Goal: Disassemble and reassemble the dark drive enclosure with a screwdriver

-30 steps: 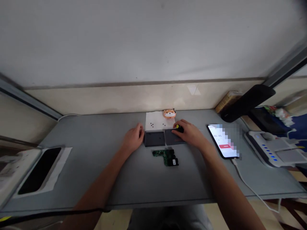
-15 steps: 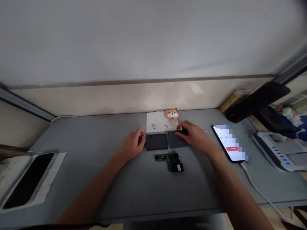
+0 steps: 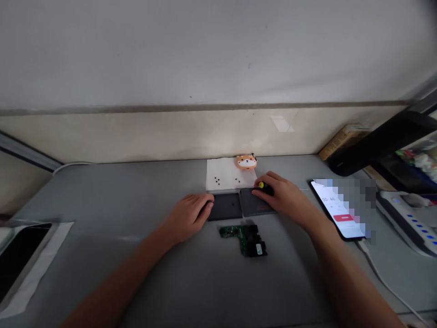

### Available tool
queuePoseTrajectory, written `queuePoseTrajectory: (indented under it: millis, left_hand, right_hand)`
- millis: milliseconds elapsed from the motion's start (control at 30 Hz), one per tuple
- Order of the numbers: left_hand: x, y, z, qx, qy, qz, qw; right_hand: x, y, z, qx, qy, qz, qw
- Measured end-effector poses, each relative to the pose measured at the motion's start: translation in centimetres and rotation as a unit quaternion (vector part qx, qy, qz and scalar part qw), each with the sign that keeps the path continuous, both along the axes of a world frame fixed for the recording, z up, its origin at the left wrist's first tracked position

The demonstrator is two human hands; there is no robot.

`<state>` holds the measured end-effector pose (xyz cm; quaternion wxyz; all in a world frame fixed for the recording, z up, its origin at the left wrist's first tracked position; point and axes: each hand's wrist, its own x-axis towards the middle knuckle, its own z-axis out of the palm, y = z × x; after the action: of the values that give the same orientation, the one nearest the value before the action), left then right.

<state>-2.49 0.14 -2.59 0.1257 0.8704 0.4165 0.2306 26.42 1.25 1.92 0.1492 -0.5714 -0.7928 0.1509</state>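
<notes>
My left hand (image 3: 188, 217) has its thumb and fingers closed on the left edge of a flat, shallow black casing half (image 3: 223, 206). A second dark casing half (image 3: 256, 202) lies right beside it, with faint reddish marking. My right hand (image 3: 279, 191) is wrapped round a small screwdriver (image 3: 262, 185) with a yellow-ended black handle. Its thin shaft points out to the right, and the fingers rest over the second casing half. Nearer to me lies a green circuit board (image 3: 243, 239) with black parts and a white label, touched by neither hand.
Behind the casing, several tiny screws (image 3: 217, 181) lie on white paper (image 3: 225, 169) with an orange animal-faced case (image 3: 246, 161). On the right are a lit phone (image 3: 336, 207) on a cable, a power strip (image 3: 409, 218) and a black cylinder (image 3: 378, 143). A dark-screened device (image 3: 23, 255) lies at left.
My left hand has moved right and closed on the left casing half's edge. The right hand keeps the screwdriver over the other half. The view has shifted slightly.
</notes>
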Motion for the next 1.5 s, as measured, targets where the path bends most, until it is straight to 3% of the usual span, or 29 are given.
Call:
queuePoseTrajectory:
  millis: [700,1167,1267,1500]
  left_hand:
    - [-0.1,0.1,0.7,0.068,0.015,-0.004,0.998]
    - [-0.7,0.7,0.7,-0.008,0.021,0.093,0.995]
    - [-0.7,0.8,0.8,-0.024,0.033,0.090,0.995]
    - [-0.7,1.0,0.5,-0.027,0.065,0.073,0.995]
  right_hand:
    - [0.4,0.0,-0.6,0.025,0.046,0.009,0.999]
    - [1.0,0.4,-0.3,0.014,0.035,-0.004,0.999]
    - [1.2,0.4,0.3,0.023,0.038,0.009,0.999]
    - [-0.3,-3.6,2.3,0.056,0.063,0.075,0.994]
